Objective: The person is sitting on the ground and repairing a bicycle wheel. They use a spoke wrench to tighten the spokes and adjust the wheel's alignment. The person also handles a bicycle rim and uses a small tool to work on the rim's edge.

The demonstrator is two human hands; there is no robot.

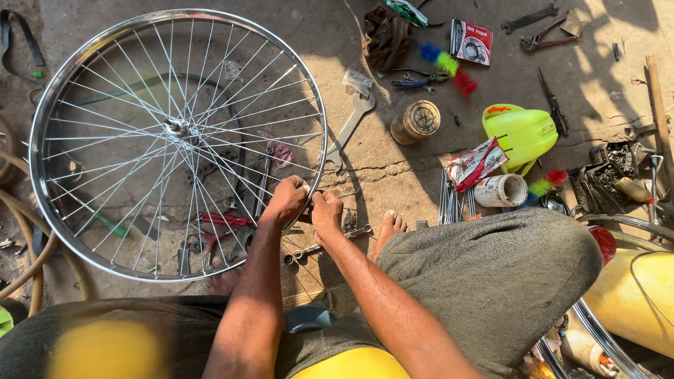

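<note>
Seen from above: a spoked bicycle wheel, chrome rim and hub, lying over the concrete floor in front of the seated person's knees. Both hands at the rim's near right edge, close to each other. Left hand closed over the rim from the wheel's inner side, fingers curled and pressed together around the metal. Right hand just outside the rim, fingers bunched and pinching something small at the rim's edge; too small to make out what.

Just right of the wheel, touching its rim or nearly so: a large flat spanner lying at a slant. Under the wheel, visible through the spokes: red-handled pliers and other small tools. Just beyond the right hand, away from the wheel: a bare foot and a slim wrench on the floor.

Farther right of the wheel: a round tin, a bundle of loose spokes, a white cup, a yellow-green plastic container and scissors. Well beyond the wheel's upper right: a dark rag, a small red and white box and more pliers.
</note>
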